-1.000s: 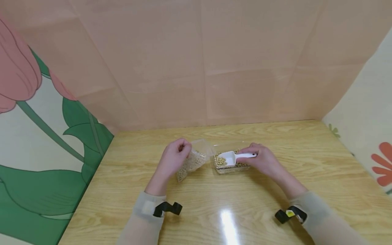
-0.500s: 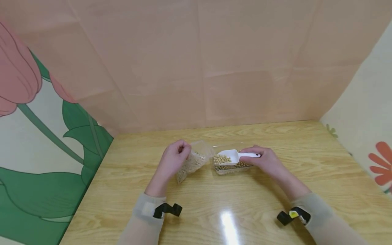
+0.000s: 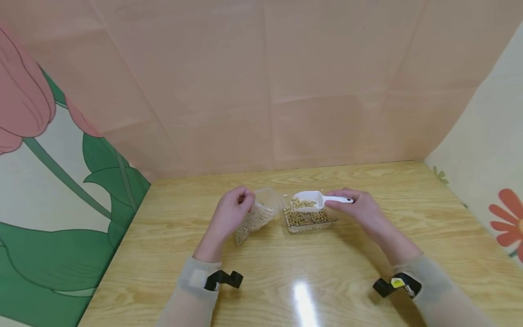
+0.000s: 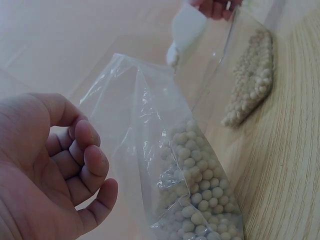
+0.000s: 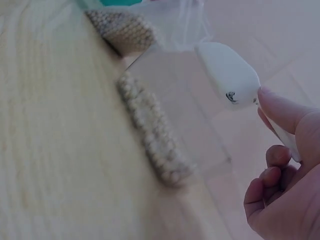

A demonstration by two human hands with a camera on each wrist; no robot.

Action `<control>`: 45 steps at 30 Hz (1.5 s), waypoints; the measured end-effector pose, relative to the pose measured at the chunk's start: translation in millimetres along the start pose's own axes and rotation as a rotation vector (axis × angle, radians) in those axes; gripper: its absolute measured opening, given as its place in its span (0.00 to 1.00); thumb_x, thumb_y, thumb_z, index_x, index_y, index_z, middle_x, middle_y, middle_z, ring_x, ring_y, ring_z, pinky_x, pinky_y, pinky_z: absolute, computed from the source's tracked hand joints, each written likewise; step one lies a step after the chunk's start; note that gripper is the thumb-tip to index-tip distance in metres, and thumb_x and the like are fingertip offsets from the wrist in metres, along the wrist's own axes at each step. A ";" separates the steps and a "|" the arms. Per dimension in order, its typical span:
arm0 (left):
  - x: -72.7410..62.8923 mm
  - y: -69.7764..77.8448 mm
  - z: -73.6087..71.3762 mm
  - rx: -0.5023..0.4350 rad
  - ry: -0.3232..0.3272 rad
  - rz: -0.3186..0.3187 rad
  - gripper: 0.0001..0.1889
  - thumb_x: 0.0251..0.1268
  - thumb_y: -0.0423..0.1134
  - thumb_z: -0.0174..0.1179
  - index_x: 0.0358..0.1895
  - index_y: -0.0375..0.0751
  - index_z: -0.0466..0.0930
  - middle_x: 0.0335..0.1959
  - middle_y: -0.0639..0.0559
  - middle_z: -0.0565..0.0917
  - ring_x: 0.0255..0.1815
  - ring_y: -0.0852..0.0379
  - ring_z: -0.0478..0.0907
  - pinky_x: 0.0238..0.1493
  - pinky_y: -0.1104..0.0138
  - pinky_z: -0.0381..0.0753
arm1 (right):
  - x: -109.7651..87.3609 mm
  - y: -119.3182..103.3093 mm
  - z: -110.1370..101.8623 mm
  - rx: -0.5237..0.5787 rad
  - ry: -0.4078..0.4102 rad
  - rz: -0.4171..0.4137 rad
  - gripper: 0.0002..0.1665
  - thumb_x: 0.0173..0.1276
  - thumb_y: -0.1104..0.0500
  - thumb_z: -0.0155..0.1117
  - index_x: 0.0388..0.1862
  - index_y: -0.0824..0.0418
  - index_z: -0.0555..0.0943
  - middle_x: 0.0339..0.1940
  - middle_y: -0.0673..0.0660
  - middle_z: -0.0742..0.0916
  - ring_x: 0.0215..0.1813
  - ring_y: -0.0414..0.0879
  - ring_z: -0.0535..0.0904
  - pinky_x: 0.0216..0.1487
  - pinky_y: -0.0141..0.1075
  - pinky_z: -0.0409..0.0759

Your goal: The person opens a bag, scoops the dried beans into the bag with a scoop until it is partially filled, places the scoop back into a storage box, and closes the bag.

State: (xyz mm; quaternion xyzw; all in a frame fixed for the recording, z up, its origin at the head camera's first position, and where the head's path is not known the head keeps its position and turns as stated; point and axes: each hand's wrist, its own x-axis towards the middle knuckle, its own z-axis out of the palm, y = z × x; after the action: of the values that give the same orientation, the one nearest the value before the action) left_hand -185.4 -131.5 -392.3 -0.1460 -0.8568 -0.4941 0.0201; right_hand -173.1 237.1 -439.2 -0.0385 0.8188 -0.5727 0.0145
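Note:
My left hand (image 3: 233,211) pinches the upper edge of a clear plastic bag (image 4: 150,107), its fingers curled. Pale round soybeans (image 4: 197,175) fill the bag's lower part, which leans on the table. My right hand (image 3: 361,209) grips the handle of a white scoop (image 3: 318,202), thumb along its top. A heap of soybeans (image 3: 303,203) lies in the scoop, which is held over a clear rectangular box (image 3: 310,228). More beans cover the bottom of that box, just right of the bag. In the right wrist view the scoop (image 5: 227,72) shows its underside, above the box.
Both things stand on a wood-grain table (image 3: 261,281). A pinkish sheet (image 3: 269,91) hangs behind it, and a flower-printed panel (image 3: 61,254) borders the left side. Another flower-printed panel (image 3: 482,150) borders the right. Black straps with small cameras circle both sleeves.
The right hand has raised the scoop out of the beans in the box, with a heap of soybeans in it, and drawn slightly right. The left hand and bag have stayed nearly still.

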 end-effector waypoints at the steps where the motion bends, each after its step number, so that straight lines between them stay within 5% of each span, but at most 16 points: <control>1: -0.1 0.1 -0.2 0.001 0.000 0.000 0.14 0.87 0.42 0.55 0.34 0.45 0.79 0.27 0.50 0.79 0.25 0.52 0.69 0.33 0.58 0.74 | 0.5 -3.6 -0.4 0.000 -0.003 0.007 0.30 0.73 0.43 0.80 0.65 0.61 0.89 0.67 0.57 0.88 0.69 0.53 0.79 0.71 0.54 0.73; 5: -0.4 0.1 -0.7 0.002 0.005 0.001 0.14 0.87 0.42 0.55 0.35 0.43 0.80 0.27 0.50 0.80 0.25 0.53 0.70 0.33 0.59 0.74 | 3.5 -18.5 0.7 -0.006 -0.015 0.033 0.35 0.70 0.38 0.80 0.66 0.58 0.89 0.72 0.59 0.85 0.77 0.60 0.73 0.78 0.70 0.62; 9: -0.4 -0.8 -0.2 0.002 0.006 0.012 0.14 0.86 0.40 0.55 0.36 0.42 0.81 0.27 0.50 0.80 0.26 0.53 0.71 0.33 0.59 0.75 | 7.4 -30.9 6.5 0.005 -0.029 0.040 0.35 0.69 0.37 0.81 0.66 0.57 0.89 0.74 0.59 0.84 0.79 0.61 0.72 0.79 0.72 0.59; 21: 0.6 -1.8 2.9 0.020 0.017 0.013 0.13 0.85 0.40 0.56 0.35 0.43 0.82 0.26 0.51 0.80 0.26 0.53 0.72 0.34 0.59 0.75 | 17.9 -56.6 31.5 -0.033 -0.044 -0.034 0.30 0.67 0.41 0.84 0.60 0.58 0.91 0.67 0.58 0.88 0.67 0.57 0.81 0.68 0.51 0.74; 31: -0.2 0.0 1.9 0.025 0.016 0.010 0.13 0.84 0.41 0.56 0.35 0.45 0.81 0.26 0.52 0.80 0.25 0.54 0.71 0.33 0.59 0.75 | 19.2 -82.9 41.5 -0.251 -0.028 -0.226 0.20 0.68 0.46 0.85 0.54 0.53 0.94 0.49 0.56 0.89 0.49 0.54 0.83 0.48 0.45 0.82; 39: 0.3 0.7 1.4 0.026 0.015 0.015 0.14 0.84 0.41 0.55 0.34 0.45 0.80 0.26 0.52 0.78 0.26 0.55 0.71 0.33 0.60 0.75 | 12.7 -100.1 44.4 -0.426 0.002 -0.404 0.14 0.69 0.52 0.84 0.51 0.53 0.95 0.41 0.51 0.86 0.48 0.51 0.75 0.47 0.47 0.76; 45: 0.2 -0.8 1.1 0.021 0.021 0.007 0.14 0.85 0.42 0.55 0.33 0.45 0.80 0.26 0.51 0.78 0.26 0.54 0.71 0.33 0.59 0.74 | 11.0 -104.2 44.0 -0.465 0.017 -0.448 0.15 0.67 0.54 0.85 0.51 0.54 0.95 0.41 0.50 0.87 0.49 0.51 0.76 0.48 0.48 0.77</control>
State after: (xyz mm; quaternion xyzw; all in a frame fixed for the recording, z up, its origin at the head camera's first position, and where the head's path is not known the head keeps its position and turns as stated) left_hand -185.7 -130.9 -393.5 -0.1435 -0.8611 -0.4867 0.0322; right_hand -176.2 159.4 -356.2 -0.2153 0.8990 -0.3594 -0.1278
